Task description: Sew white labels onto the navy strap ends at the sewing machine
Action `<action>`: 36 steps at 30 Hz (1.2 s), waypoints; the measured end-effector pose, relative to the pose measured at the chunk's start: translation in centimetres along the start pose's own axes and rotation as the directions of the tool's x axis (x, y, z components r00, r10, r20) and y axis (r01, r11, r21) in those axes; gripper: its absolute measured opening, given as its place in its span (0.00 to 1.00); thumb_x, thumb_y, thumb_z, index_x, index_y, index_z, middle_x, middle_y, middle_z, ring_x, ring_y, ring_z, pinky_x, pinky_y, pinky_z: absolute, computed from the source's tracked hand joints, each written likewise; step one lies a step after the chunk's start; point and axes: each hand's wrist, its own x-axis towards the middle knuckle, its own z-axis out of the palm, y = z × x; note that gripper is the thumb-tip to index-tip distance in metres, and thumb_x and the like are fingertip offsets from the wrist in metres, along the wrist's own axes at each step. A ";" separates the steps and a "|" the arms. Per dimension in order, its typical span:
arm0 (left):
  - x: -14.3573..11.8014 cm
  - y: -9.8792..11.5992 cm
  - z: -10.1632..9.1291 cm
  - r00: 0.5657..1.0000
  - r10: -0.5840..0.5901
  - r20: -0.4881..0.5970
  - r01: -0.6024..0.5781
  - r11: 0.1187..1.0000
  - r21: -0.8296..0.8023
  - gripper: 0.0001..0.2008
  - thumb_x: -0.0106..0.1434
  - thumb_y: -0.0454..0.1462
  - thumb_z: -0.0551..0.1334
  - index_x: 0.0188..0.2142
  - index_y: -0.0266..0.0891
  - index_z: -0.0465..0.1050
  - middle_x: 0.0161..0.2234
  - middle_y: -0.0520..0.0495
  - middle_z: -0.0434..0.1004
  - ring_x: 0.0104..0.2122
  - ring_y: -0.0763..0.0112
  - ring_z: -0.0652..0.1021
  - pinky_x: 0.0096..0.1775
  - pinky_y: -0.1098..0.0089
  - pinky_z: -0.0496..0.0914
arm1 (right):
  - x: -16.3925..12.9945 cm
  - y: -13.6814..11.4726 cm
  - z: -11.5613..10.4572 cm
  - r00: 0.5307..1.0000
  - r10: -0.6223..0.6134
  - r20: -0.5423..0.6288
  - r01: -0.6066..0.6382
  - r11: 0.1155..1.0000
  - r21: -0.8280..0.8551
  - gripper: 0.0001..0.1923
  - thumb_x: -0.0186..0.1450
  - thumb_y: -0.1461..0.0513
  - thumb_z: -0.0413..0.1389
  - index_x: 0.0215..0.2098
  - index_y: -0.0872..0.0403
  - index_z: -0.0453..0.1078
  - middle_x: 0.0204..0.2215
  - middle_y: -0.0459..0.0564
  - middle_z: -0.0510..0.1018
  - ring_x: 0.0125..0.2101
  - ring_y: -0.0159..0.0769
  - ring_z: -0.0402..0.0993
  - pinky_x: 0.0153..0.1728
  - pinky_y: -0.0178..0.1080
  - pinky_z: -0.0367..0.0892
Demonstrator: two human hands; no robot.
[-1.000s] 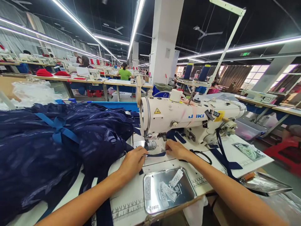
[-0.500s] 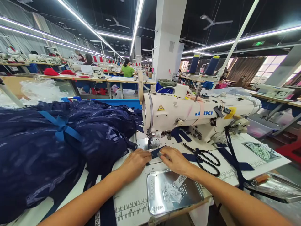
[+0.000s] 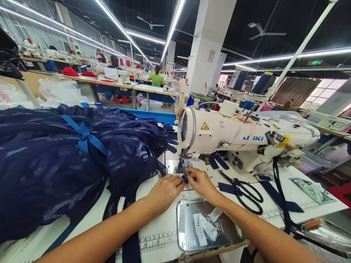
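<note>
Both hands have drawn in under the needle since 0.5 s ago, when they lay flat on the table nearer the tray; the navy strip that was stretched between them 1 s ago is now bunched at their fingertips. At 6 o'clock, closest to the wearer, a metal tray (image 3: 208, 228) sits at the table edge with several white woven labels (image 3: 204, 226) lying loose in it, handy for either hand. Just beyond it the left hand (image 3: 166, 190) lies palm down with its fingers curved, fingertips pressing the end of the navy strip (image 3: 185, 178) to the table (image 3: 159, 233). The right hand (image 3: 201, 182) meets it from 1 o'clock, thumb and forefinger closed in a pinch on the same strip, so the piece is pinned from 2 sides right in front of the presser foot (image 3: 181, 166); whether a label is folded in there cannot be told. At 2 o'clock black scissors (image 3: 242, 191) lie on the table, blades shut, within easy reach of the right hand but apart from it. More navy strips hang from the sewing machine (image 3: 241, 140) at 2 o'clock and trail over the table. At 9 to 10 o'clock a big heap of navy garments (image 3: 68, 164), tied with a blue ribbon (image 3: 85, 137), fills the left of the table, its edge nearly touching the left wrist. Farther off at 12 o'clock stand a white pillar (image 3: 211, 44), thread cones and rows of other sewing tables with people seated at them
</note>
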 end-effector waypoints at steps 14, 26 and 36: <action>0.1 0.6 -0.2 0.999 -0.015 0.029 0.014 0.999 0.033 0.13 0.58 0.26 0.52 0.41 0.32 0.68 0.40 0.40 0.73 0.41 0.63 0.73 0.42 0.63 0.69 | -0.9 -1.3 -0.5 0.995 -0.082 0.047 0.091 0.963 -0.252 0.20 0.59 0.67 0.45 0.48 0.60 0.66 0.24 0.50 0.77 0.24 0.35 0.71 0.28 0.35 0.64; 0.4 1.0 -0.4 0.999 -0.036 0.035 0.035 0.999 0.038 0.11 0.58 0.27 0.53 0.40 0.28 0.68 0.39 0.37 0.74 0.40 0.61 0.74 0.42 0.62 0.69 | -1.9 -0.7 -1.0 0.982 -0.150 0.117 0.176 0.951 -0.253 0.21 0.59 0.68 0.45 0.50 0.60 0.65 0.39 0.57 0.76 0.33 0.39 0.75 0.35 0.38 0.66; 0.6 1.1 -1.1 0.996 -0.038 0.086 0.033 0.998 0.061 0.13 0.58 0.26 0.52 0.41 0.28 0.68 0.41 0.36 0.73 0.41 0.61 0.74 0.42 0.63 0.69 | -2.9 0.1 -0.9 0.977 -0.199 0.076 0.210 0.958 -0.193 0.20 0.60 0.67 0.45 0.49 0.59 0.66 0.33 0.55 0.78 0.30 0.36 0.74 0.34 0.38 0.68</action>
